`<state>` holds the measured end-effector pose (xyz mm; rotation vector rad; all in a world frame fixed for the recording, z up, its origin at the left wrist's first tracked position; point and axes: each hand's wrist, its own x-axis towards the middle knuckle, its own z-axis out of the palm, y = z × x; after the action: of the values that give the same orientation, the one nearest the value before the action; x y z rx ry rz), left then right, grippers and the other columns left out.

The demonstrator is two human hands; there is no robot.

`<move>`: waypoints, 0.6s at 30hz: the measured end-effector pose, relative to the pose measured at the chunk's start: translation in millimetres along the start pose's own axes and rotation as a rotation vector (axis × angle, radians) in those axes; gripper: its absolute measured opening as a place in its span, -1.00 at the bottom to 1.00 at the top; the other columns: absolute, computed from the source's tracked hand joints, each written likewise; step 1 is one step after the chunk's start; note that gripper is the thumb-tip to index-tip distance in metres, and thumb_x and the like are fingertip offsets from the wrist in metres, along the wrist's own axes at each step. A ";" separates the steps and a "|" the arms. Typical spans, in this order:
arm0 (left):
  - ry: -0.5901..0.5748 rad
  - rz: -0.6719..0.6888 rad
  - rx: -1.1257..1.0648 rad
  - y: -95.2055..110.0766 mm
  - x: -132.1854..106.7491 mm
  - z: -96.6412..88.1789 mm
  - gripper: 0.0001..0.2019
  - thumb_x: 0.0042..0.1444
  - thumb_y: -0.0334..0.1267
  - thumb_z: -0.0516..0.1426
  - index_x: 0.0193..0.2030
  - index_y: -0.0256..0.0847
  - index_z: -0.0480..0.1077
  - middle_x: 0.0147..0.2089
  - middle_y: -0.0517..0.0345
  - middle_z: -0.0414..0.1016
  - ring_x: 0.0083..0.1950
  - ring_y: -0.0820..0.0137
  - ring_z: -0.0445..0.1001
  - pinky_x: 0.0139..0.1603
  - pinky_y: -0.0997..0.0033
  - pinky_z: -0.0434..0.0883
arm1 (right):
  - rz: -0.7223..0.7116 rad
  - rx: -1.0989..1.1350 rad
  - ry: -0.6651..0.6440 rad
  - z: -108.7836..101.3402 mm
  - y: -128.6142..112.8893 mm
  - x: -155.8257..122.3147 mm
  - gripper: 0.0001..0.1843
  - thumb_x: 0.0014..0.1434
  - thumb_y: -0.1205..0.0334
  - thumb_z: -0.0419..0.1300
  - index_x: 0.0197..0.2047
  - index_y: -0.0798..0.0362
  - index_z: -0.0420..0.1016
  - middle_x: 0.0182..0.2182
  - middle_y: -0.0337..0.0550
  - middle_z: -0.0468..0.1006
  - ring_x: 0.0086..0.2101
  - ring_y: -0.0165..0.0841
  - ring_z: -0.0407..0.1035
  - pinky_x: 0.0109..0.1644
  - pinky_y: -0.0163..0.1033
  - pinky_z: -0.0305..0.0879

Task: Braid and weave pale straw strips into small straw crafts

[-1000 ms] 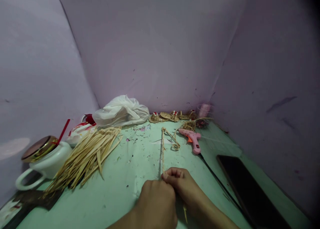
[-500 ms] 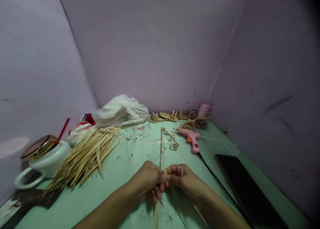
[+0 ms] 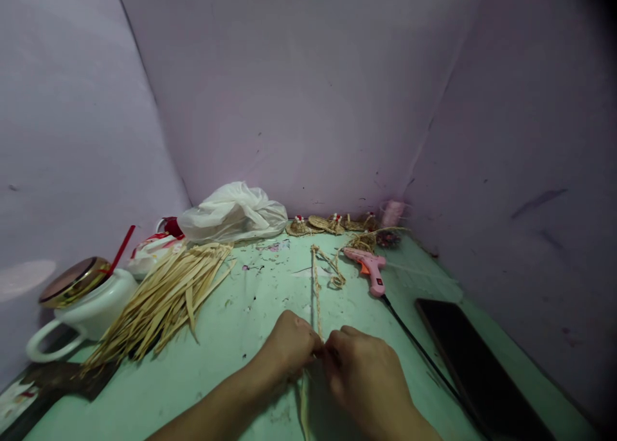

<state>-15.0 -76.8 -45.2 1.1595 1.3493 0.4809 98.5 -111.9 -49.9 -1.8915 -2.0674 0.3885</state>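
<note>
A thin braid of straw-coloured dried strips point(image 3: 316, 287) runs down the middle of the table, its far part looped back and curled near the glue gun. At its near end my left hand point(image 3: 292, 344) pinches the strips between thumb and fingers. Right beside it, my right hand point(image 3: 364, 370) is closed on the strips too, its back turned up and its fingertips mostly hidden. The hands nearly touch. Below them a loose pale strip point(image 3: 303, 405) hangs toward the near edge.
A bundle of dried strips point(image 3: 168, 306) lies left, by a white cup point(image 3: 96, 306) with a gold-rimmed lid. A pink glue gun point(image 3: 369, 264) and dark phone-like slab point(image 3: 472, 351) lie right. Behind are a plastic bag point(image 3: 236, 213) and small woven hats point(image 3: 299, 225).
My right hand has rolled over, knuckles up, and come nearer to me. My left hand has turned inward, its lower fingers now tucked from sight.
</note>
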 end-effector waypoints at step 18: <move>-0.241 0.025 -0.050 -2.8 11.0 -21.6 -0.91 -0.36 -0.32 0.08 -0.64 -0.30 0.34 -0.86 0.35 0.05 -0.84 0.62 -0.10 -0.82 0.57 -0.18 | 0.342 1.216 -0.370 3.7 19.4 26.9 -0.74 -0.21 0.06 0.15 -0.57 0.09 0.27 -0.69 -0.27 0.29 -0.64 -0.50 0.13 -0.54 -0.36 0.02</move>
<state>-33.1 -60.9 -49.1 1.1548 1.1106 0.3772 112.5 -83.3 -59.9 -1.3622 -1.0780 1.6924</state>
